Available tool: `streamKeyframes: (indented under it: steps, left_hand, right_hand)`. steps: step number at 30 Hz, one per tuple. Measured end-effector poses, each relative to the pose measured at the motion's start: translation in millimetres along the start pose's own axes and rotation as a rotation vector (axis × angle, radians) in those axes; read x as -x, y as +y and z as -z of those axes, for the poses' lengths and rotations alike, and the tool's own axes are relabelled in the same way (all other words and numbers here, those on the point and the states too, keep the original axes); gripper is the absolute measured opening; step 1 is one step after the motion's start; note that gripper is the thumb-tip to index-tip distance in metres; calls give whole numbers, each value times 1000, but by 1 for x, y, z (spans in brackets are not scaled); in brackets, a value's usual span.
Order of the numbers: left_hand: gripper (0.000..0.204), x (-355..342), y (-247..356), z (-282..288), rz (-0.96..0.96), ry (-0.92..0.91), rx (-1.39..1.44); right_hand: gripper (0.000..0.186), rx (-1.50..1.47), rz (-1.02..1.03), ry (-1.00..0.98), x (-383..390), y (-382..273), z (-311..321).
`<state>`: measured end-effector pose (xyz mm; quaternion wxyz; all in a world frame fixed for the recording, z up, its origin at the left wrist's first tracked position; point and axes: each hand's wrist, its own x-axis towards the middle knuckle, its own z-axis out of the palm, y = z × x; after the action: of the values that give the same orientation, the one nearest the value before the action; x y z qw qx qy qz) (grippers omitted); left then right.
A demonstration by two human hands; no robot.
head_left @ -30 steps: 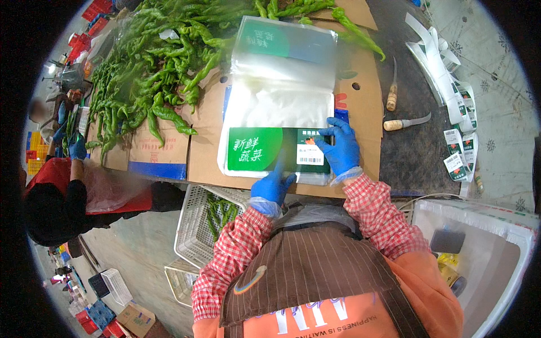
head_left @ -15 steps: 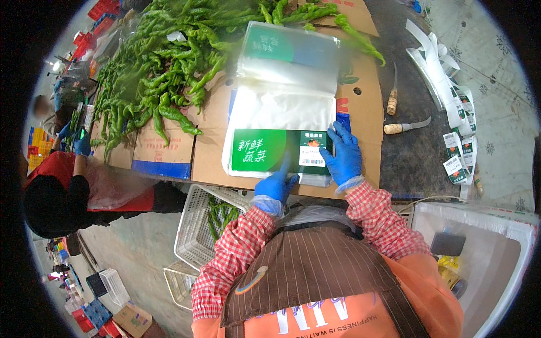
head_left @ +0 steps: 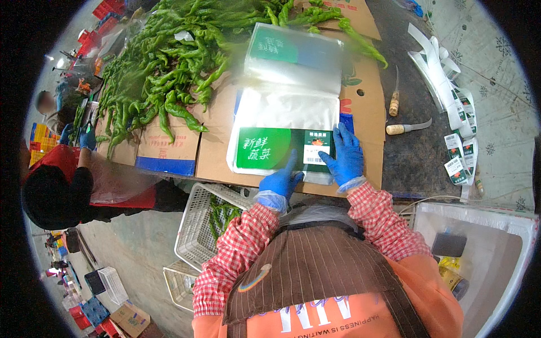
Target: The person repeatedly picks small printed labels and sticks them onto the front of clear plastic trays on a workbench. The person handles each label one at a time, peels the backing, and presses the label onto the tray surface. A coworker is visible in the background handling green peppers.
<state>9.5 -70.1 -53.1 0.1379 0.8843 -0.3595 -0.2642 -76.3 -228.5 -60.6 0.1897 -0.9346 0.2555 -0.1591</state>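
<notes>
A stack of clear plastic bags [head_left: 290, 110] with green printed bands lies on flattened cardboard in front of me. On the nearest band sits a dark green and white label sticker [head_left: 318, 141]. My right hand [head_left: 347, 159], in a blue glove, lies fingers spread at the right edge of the bags, its thumb on the sticker's lower right. My left hand [head_left: 280, 181], also gloved in blue, rests at the bags' near edge with a finger stretched over the green band just left of the sticker. Neither hand grips anything that I can see.
Green peppers [head_left: 169, 73] are heaped at the far left. Two curved knives with wooden handles [head_left: 395, 129] and label strips [head_left: 459, 132] lie to the right. A white crate [head_left: 197, 225] and a foam box [head_left: 484, 225] stand below the table edge. A co-worker [head_left: 56, 188] is at left.
My hands stay almost where they were on the bags. The whole view has shifted slightly. At the left, both of the co-worker's blue-gloved hands now show near the table edge.
</notes>
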Motion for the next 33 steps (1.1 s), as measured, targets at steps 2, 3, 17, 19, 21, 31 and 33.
streamKeyframes:
  steps: [2,3,17,19,21,31,33]
  left_hand:
    - [59,1,1,2,-23,5,23]
    - [59,1,1,3,-33,19,19]
    - [65,-1,4,6,18,-42,13]
    - [64,-3,3,6,28,-57,-31]
    - [64,-5,3,6,27,-66,-44]
    - [64,-6,0,4,-3,-44,-19]
    - [64,-6,-1,4,-20,-37,-4]
  right_hand:
    - [60,-5,-14,-22,1,-1,0]
    - [58,-14,-21,-37,1,-2,0]
    - [65,-44,-74,-23,1,0,-1]
    - [67,-19,-52,-30,1,0,-1]
    - [65,-29,-51,-30,2,-1,-2]
    - [51,-140,-35,50,4,-3,-4]
    - [45,-190,-85,45,2,-2,-7]
